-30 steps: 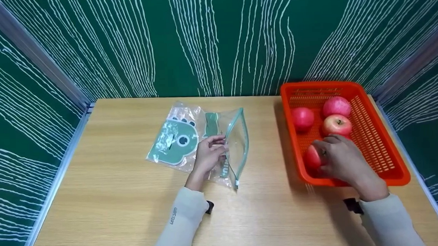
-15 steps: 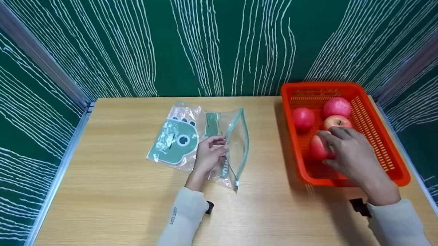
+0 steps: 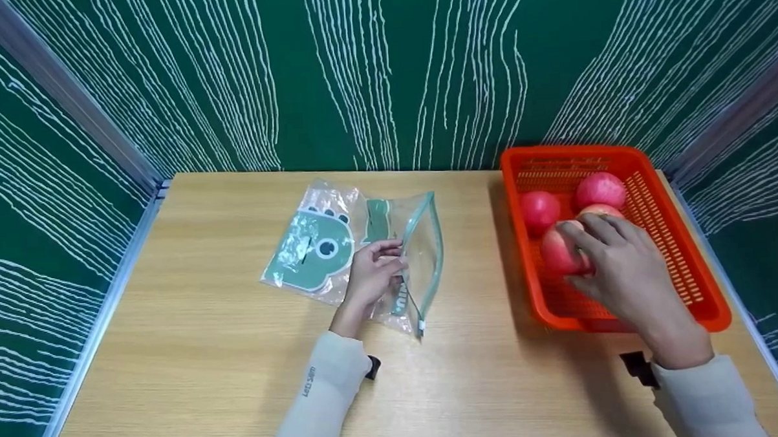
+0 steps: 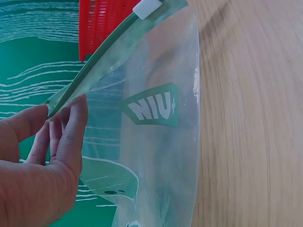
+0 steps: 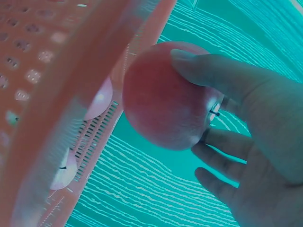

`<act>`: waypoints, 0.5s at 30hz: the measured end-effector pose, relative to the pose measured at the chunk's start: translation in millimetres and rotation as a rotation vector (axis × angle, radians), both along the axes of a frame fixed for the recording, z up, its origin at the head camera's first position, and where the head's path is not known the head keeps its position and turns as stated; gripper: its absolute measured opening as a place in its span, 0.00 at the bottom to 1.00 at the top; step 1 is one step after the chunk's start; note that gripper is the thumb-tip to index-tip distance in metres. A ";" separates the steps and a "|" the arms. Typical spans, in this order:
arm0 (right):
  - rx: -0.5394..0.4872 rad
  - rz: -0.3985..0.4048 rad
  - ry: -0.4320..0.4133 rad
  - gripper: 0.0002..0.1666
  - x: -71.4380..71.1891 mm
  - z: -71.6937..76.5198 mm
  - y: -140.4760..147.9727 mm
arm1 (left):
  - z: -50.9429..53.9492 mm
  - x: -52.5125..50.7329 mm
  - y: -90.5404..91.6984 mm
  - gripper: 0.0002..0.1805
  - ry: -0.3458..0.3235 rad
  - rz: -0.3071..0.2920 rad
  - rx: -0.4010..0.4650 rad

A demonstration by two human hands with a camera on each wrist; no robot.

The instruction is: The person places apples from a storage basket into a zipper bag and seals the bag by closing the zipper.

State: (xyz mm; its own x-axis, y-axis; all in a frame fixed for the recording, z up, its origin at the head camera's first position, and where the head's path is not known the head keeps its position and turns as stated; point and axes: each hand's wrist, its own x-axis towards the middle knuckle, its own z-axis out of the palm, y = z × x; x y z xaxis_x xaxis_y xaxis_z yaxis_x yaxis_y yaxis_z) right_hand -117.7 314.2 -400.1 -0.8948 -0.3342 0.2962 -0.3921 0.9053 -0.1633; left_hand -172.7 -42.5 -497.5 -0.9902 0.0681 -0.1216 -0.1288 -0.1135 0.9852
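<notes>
A clear zip bag (image 3: pixel 325 246) with a green cartoon print lies on the table, its green-edged mouth gaping toward the right. My left hand (image 3: pixel 369 275) pinches one edge of that mouth; in the left wrist view the thumb and fingertips meet on the green strip (image 4: pixel 90 66). A white slider (image 4: pixel 147 8) sits at the strip's far end. Over the orange basket (image 3: pixel 539 304), my right hand (image 3: pixel 627 275) grips a red apple (image 3: pixel 561 248). The right wrist view shows this apple (image 5: pixel 165 94) between thumb and fingers, its stem toward the palm.
Other apples stay in the basket: one at the left wall (image 3: pixel 539 210), one at the back (image 3: pixel 600 190), and a paler one (image 3: pixel 601 210) partly behind my right hand. Wooden table (image 3: pixel 193 355) surrounds the bag. Green walls (image 3: pixel 397 76) with white lines enclose the table.
My right hand has lifted the apple from the basket's near left part, moving up and away from the near rim, then slightly left. The left hand and bag have stayed in place.
</notes>
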 end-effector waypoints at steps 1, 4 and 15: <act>0.002 0.001 0.009 0.59 -0.2 0.7 -1.4 | 0.4 0.1 -0.1 0.20 -0.004 -0.002 -0.003; 0.009 0.010 0.047 0.59 -1.0 1.7 -6.3 | 1.3 0.2 -0.6 0.20 -0.014 -0.007 -0.011; 0.000 0.112 0.140 0.60 -2.7 4.5 -31.6 | 0.8 0.8 -0.2 0.20 -0.022 -0.002 -0.009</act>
